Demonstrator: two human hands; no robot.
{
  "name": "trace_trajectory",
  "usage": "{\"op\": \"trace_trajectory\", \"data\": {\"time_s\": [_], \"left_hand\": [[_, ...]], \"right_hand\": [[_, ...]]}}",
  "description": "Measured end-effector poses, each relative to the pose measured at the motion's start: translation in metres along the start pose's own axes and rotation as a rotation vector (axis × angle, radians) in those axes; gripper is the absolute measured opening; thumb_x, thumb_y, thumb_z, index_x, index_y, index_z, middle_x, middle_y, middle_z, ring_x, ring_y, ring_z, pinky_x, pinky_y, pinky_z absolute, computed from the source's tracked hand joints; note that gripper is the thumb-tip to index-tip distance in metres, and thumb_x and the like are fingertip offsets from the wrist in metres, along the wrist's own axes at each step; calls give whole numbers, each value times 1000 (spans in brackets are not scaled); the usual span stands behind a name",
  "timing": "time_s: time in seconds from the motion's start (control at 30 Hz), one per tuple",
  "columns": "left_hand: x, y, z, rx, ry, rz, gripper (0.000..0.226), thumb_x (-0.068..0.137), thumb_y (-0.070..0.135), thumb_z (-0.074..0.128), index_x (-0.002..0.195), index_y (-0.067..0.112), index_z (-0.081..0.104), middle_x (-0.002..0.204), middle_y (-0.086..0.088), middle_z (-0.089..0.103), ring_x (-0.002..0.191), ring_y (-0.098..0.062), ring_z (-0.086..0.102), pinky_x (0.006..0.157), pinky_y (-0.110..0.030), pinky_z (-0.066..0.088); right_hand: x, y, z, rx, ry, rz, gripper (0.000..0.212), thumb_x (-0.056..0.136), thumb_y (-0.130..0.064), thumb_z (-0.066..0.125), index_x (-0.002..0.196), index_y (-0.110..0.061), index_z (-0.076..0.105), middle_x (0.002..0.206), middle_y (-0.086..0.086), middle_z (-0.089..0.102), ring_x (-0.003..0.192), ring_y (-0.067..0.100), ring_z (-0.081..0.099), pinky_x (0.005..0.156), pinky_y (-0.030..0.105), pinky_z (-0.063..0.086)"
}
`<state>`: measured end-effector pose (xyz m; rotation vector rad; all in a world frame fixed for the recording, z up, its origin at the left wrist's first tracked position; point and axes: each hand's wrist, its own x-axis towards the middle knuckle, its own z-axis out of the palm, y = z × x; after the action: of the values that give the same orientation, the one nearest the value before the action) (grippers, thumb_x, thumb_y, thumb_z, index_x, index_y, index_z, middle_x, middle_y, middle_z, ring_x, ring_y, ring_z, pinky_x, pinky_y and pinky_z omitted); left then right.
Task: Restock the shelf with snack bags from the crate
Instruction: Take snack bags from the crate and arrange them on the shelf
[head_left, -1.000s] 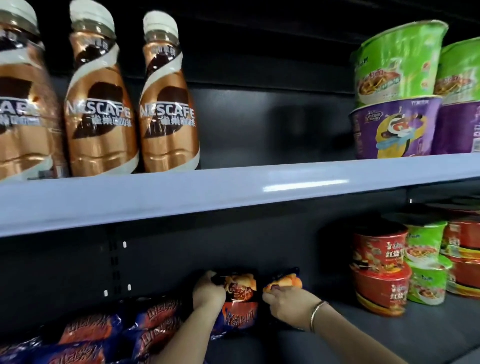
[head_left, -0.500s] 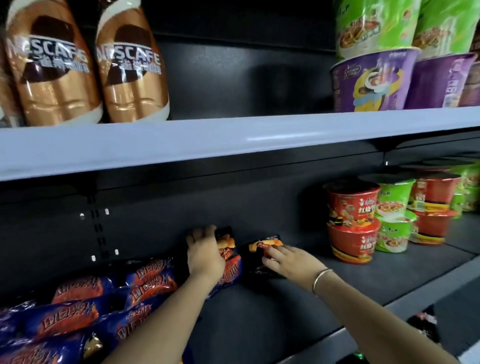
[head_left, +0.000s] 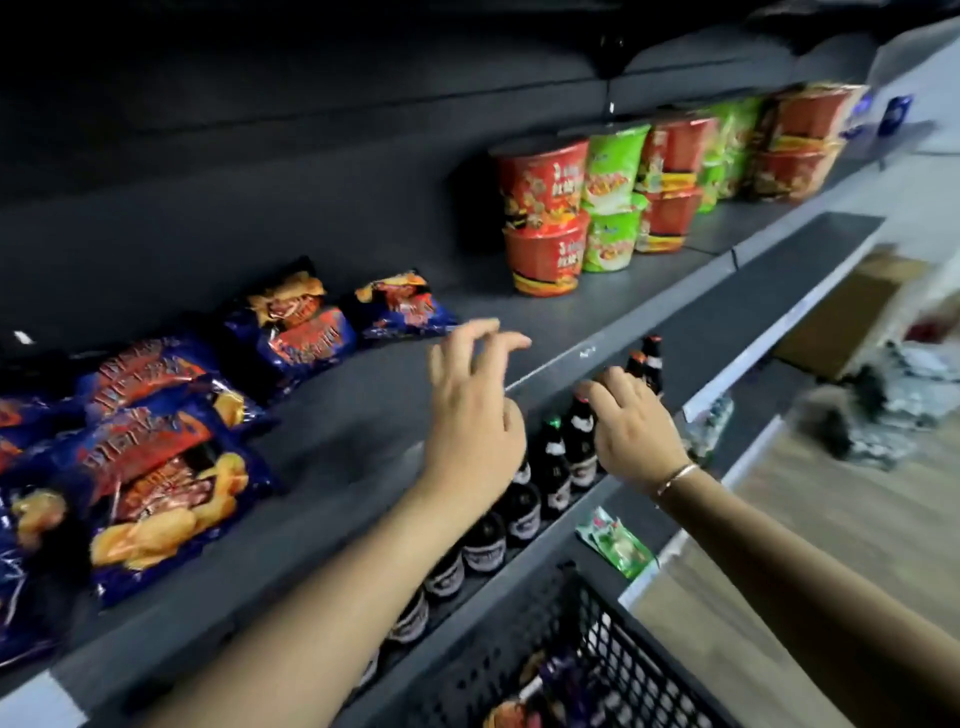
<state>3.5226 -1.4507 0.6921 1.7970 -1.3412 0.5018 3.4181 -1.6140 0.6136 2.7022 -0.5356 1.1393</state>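
Several blue and orange snack bags lie on the dark shelf (head_left: 363, 457). Two small ones lean against the back wall: one bag (head_left: 296, 325) and another bag (head_left: 402, 306) to its right. Larger bags (head_left: 156, 478) fill the left end. My left hand (head_left: 472, 410) hovers over the shelf's front part, fingers loosely spread and holding nothing. My right hand (head_left: 631, 426), with a bracelet at the wrist, is in front of the shelf edge, above the bottles below, also holding nothing. The black crate (head_left: 587, 654) at the bottom holds more bags.
Stacked red and green noodle bowls (head_left: 545, 218) stand on the shelf to the right. Dark bottles (head_left: 550, 467) line the shelf below. A green packet (head_left: 618, 543) lies on a lower ledge. A cardboard box (head_left: 852, 312) and blurred items sit on the wooden floor at right.
Both hands have let go of the two small bags and drawn back from the rear wall to the shelf's front. The camera has tilted down and right, showing the crate and lower shelf.
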Motion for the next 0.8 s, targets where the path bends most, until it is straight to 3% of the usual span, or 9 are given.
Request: {"op": "trace_trajectory", "data": {"time_s": [0.17, 0.33, 0.47, 0.6, 0.7, 0.8], "left_hand": [[-72, 3, 51, -36, -267, 92, 46, 65, 7, 28, 94, 16, 63, 111, -6, 54, 102, -19, 40, 93, -24, 30], [-143, -24, 95, -77, -524, -13, 41, 66, -7, 33, 85, 11, 64, 99, -10, 55, 96, -29, 49, 86, -24, 31], [-199, -49, 121, -24, -678, -147, 35, 78, -10, 40, 94, 13, 62, 106, -4, 51, 105, -24, 44, 90, -32, 38], [-263, -77, 155, 13, -841, -301, 31, 84, -5, 44, 102, 14, 61, 111, -3, 53, 111, -22, 43, 93, -28, 38], [-318, -101, 181, 52, -959, -418, 32, 84, -3, 46, 106, 14, 61, 114, -6, 55, 112, -24, 45, 96, -28, 38], [-361, -129, 205, 108, -1043, -521, 33, 85, 1, 47, 112, 16, 59, 117, -6, 55, 115, -26, 46, 99, -30, 38]], "right_hand": [[-90, 5, 7, -8, -203, 137, 36, 61, -3, 37, 93, -3, 54, 82, 17, 53, 66, 34, 51, 55, 35, 47], [-172, -7, 35, 59, -477, 267, 38, 64, -10, 33, 91, -4, 59, 88, 19, 56, 72, 37, 58, 57, 36, 48], [-239, -24, 78, 174, -804, 506, 37, 76, 0, 46, 111, -8, 55, 115, 17, 49, 101, 38, 55, 76, 44, 52], [-293, -39, 119, 226, -1141, 741, 52, 81, 5, 44, 130, -12, 46, 137, 13, 35, 124, 35, 44, 97, 41, 46], [-322, -46, 152, 190, -1305, 731, 62, 77, 13, 47, 133, -12, 43, 141, 13, 33, 125, 34, 44, 95, 43, 48], [-340, -48, 186, 103, -1343, 576, 63, 77, 9, 53, 135, -12, 41, 140, 11, 35, 126, 31, 42, 99, 41, 46]]}}
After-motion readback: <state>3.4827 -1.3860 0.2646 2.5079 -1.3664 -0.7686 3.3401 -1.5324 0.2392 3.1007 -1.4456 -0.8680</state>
